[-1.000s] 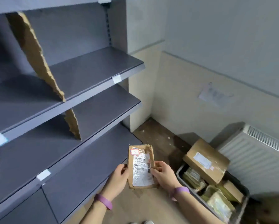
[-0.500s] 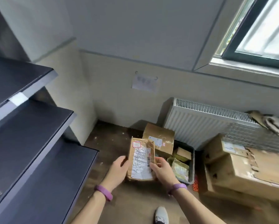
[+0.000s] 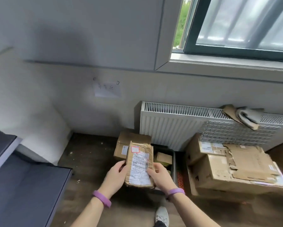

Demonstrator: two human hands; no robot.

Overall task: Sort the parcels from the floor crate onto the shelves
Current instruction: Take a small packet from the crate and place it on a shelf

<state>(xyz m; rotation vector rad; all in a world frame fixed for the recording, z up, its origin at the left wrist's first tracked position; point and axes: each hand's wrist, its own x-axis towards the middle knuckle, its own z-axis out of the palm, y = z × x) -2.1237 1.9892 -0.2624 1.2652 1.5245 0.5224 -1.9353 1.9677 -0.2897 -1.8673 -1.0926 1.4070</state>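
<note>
The floor is dark wood, scattered with pale specks, and meets a cream wall with a grey upper band. A paper note is fixed to the wall. At upper right is a dark-framed window, and below it a white radiator with a folded cloth and a scrap of cardboard lying on top. Dark grey shelves fill the lower left corner.

The floor crate stands in front of the radiator, largely hidden behind the hands. A small brown box shows inside it, and a larger brown carton sits at its far left end. Just beside the crate on the right is a stack of torn cardboard boxes.

The parcel, a crumpled brown packet with a white label facing up, is held in the air above the crate. The left hand grips its left edge and the right hand grips its right edge, thumb on the label. Each wrist wears a purple band. A white shoe shows below.
</note>
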